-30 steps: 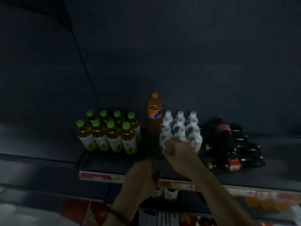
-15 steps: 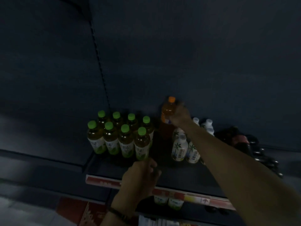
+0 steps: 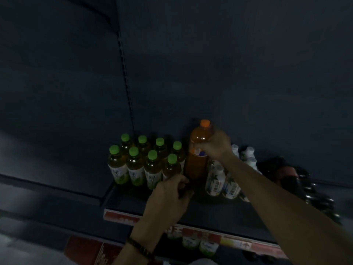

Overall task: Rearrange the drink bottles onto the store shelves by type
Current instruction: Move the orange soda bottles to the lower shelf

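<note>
Two hands at the shelf [image 3: 219,213], the right hand [image 3: 215,148] on the orange bottle [image 3: 198,161].
Our right hand wraps its fingers round the shoulder of the orange bottle, which is upright between the green-capped bottles [image 3: 133,165] and the white bottles [image 3: 214,180]. Our left hand [image 3: 170,197] hovers near its base, fingers curled; we cannot tell whether it holds anything. We judge it best to lift straight up before moving sideways, so neither neighbouring row topples. The dark bottles [image 3: 298,180] at the right are too murky to identify, and our arms hide much of the lower shelf.
</note>
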Demonstrator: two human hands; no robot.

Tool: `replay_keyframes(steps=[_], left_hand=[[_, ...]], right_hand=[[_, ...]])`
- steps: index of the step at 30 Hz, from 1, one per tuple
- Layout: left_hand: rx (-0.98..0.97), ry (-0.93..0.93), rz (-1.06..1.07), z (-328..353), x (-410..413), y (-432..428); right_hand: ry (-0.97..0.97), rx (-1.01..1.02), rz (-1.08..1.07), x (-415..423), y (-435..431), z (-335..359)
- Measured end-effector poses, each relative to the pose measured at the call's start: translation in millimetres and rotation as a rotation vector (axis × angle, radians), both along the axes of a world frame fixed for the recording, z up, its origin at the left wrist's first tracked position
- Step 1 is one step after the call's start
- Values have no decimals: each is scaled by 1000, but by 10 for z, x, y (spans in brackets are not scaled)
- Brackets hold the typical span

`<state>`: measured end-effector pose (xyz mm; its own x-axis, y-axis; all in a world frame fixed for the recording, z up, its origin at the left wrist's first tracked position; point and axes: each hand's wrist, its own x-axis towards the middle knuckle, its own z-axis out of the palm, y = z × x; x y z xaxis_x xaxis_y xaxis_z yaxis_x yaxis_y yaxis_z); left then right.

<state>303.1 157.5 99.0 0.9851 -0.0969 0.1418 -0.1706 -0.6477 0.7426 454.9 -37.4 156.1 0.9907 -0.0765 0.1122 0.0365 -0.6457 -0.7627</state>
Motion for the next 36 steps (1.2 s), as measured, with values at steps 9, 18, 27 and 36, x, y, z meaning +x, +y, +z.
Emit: replay_keyframes(steps=[9,18,27,36], left_hand=[[-352,-127,197,256,-48,-496],[-868,549,-242,260,-54,-263],[-712,712,-502,293,-370,-439],[-621,707,-458,130,-792,-1013]], right_hand=[[-124,106,26,-933,160,825],[157,488,123,-1260,-124,792],[105,643,-156,-1847,-148,650],[317,427,-116,-2410,-789,407]])
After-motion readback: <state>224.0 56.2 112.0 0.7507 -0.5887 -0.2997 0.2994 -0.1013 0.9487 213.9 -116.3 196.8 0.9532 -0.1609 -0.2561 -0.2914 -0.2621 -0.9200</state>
